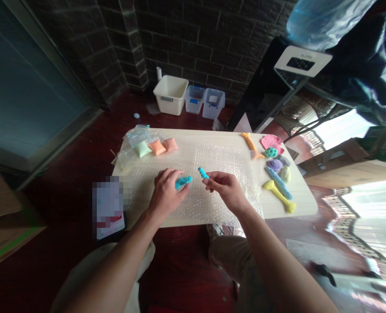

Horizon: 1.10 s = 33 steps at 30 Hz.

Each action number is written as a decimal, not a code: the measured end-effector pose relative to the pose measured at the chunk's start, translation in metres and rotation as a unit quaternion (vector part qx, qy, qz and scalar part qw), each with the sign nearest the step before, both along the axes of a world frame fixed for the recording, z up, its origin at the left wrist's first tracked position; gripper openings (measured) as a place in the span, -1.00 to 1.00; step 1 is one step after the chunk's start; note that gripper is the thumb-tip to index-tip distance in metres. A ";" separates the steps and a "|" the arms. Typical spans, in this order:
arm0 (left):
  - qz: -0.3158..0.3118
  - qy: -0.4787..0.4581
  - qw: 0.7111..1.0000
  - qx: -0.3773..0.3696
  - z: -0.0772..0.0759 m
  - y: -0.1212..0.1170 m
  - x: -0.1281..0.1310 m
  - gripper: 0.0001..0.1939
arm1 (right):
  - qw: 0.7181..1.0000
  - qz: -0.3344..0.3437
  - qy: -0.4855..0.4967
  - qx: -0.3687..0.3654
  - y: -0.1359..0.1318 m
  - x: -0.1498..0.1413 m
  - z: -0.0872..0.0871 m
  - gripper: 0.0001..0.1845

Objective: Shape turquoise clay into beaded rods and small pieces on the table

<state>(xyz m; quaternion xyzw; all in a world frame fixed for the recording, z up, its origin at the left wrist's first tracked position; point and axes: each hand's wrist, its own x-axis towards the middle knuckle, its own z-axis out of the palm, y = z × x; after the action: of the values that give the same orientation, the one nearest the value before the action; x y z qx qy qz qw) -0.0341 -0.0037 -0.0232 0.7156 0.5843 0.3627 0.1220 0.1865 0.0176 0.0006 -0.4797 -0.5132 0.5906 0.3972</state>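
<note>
I observe the left hand (167, 186) clamped on a blue piece (183, 181); the right hand (223, 187) pinches a second blue piece (202, 172), apart from the first, over bubble wrap (225, 202).

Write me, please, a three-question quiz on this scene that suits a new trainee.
1. What colour is the bumpy piece in the right hand?
2. True or false: the left hand is empty.
3. Which lies at the right end of the table: (a) the cream basket, (b) the yellow bone-shaped piece, (c) the orange packet?

Key: 1. Turquoise blue. 2. False; it holds a blue piece. 3. b.
</note>
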 end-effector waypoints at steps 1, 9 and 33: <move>-0.004 0.009 1.000 -0.007 -0.002 0.000 0.000 -0.71 | 1.000 0.000 0.009 0.002 0.000 0.000 0.001 -0.65; -0.037 0.018 0.999 -0.021 -0.009 0.002 -0.004 -0.87 | 0.959 -0.061 -0.264 0.085 0.011 0.010 -0.015 -0.71; -0.044 -0.590 0.766 -0.253 0.024 0.001 0.024 -0.47 | 0.976 -0.048 -0.117 0.180 -0.016 -0.019 0.011 -0.79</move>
<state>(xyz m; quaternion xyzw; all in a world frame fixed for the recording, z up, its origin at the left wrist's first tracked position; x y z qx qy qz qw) -0.0099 -0.0030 0.0009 0.3295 0.4355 0.5467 0.6348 0.1676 0.0013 0.0115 -0.4900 -0.6303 0.4088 0.4422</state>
